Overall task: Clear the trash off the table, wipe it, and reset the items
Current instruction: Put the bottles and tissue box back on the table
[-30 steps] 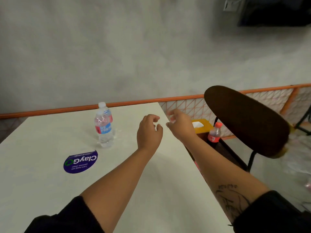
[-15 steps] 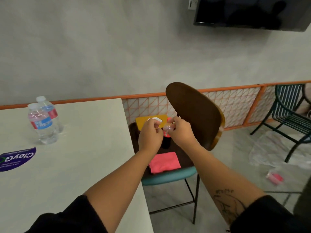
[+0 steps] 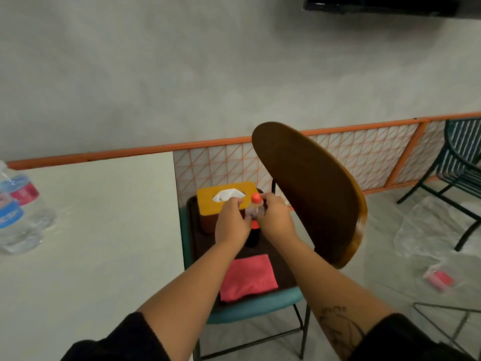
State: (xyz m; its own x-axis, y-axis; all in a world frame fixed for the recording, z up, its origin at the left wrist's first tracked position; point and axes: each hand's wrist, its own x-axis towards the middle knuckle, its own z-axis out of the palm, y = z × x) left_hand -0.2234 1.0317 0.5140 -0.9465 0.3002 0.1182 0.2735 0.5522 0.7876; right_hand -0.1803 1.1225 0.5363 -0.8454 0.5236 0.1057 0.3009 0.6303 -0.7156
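Observation:
A small cola bottle [image 3: 254,211] with a red cap stands on a dark tray [image 3: 284,272] that lies on a chair's teal seat [image 3: 250,308]. My left hand [image 3: 231,226] and my right hand [image 3: 276,218] both curl round the bottle's upper part from either side. Behind the bottle on the tray is a tissue box [image 3: 208,199] with a yellow lid and a white tissue sticking up. A folded pink cloth [image 3: 247,278] lies on the tray's near end. Two water bottles [image 3: 18,212] stand at the left on the white table [image 3: 104,243].
The chair's brown backrest [image 3: 309,188] rises just right of my hands. A green wire chair [image 3: 458,165] stands at far right. Clear plastic [image 3: 429,230] and a small pink packet [image 3: 440,280] lie on the floor. An orange-railed lattice panel [image 3: 223,165] runs along the wall.
My view turned right, off the table and onto the chair. Both hands moved from above the table's edge to the cola bottle on the tray and closed round it.

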